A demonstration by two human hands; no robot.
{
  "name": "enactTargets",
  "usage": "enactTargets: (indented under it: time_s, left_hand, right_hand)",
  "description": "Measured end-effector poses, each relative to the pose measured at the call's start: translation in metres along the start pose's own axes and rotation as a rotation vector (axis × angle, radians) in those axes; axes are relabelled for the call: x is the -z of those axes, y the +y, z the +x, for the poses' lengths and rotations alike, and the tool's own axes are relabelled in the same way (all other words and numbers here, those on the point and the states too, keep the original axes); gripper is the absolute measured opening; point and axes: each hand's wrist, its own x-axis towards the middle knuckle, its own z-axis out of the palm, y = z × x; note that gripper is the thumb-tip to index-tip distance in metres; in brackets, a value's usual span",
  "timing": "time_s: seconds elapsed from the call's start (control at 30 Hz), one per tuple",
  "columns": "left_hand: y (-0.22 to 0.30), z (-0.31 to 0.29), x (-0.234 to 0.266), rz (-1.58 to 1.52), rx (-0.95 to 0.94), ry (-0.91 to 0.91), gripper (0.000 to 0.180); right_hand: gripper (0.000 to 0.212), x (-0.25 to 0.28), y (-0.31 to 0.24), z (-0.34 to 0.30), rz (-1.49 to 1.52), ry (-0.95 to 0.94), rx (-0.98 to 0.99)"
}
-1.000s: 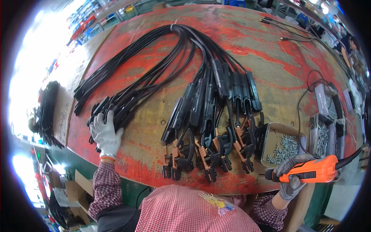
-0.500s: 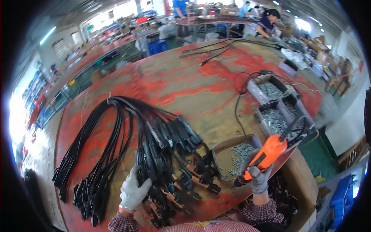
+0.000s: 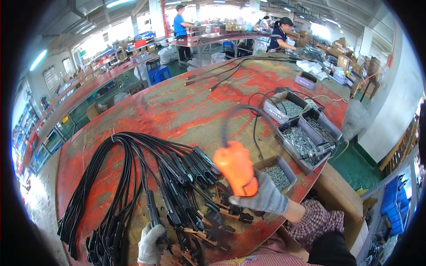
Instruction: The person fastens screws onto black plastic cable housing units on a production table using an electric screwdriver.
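My right hand (image 3: 266,195), in a grey glove, is wrapped round an orange electric screwdriver (image 3: 236,167) with a dark cord, raised over the right side of the bundle. My left hand (image 3: 151,244), in a white glove, is closed on a black clamp (image 3: 152,208) at the near edge of the bundle. Beside it lie several more black clamps (image 3: 177,208) with copper-coloured jaws, joined to a bundle of black cables (image 3: 104,166) tied at its far bend. The screwdriver's tip is hidden behind my hand.
To the right stand grey bins of screws (image 3: 298,138) and a smaller box of screws (image 3: 276,175). A second power tool (image 3: 317,150) rests on the bins. Loose black cables (image 3: 235,71) lie at the table's far side. Two co-workers (image 3: 179,29) (image 3: 280,35) stand beyond.
My right hand has swung the screwdriver leftward, from beside the screw box to above the clamps. My left hand has moved nearer me, closing on a clamp. The view has tilted up.
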Motion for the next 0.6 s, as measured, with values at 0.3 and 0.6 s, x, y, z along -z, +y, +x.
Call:
enactTargets:
  time_s: [0.3,0.6]
  left_hand:
    - [0.013,-0.025,0.024,0.355,-0.107,-0.059,0.030]
    - [0.043,-0.015,0.004,0.450,-0.189,-0.087,0.030]
  right_hand:
    - [0.041,-0.111,-0.010,0.055,0.297,-0.546,-0.271]
    - [0.053,-0.152,-0.023,0.095,0.220,-0.425,-0.439]
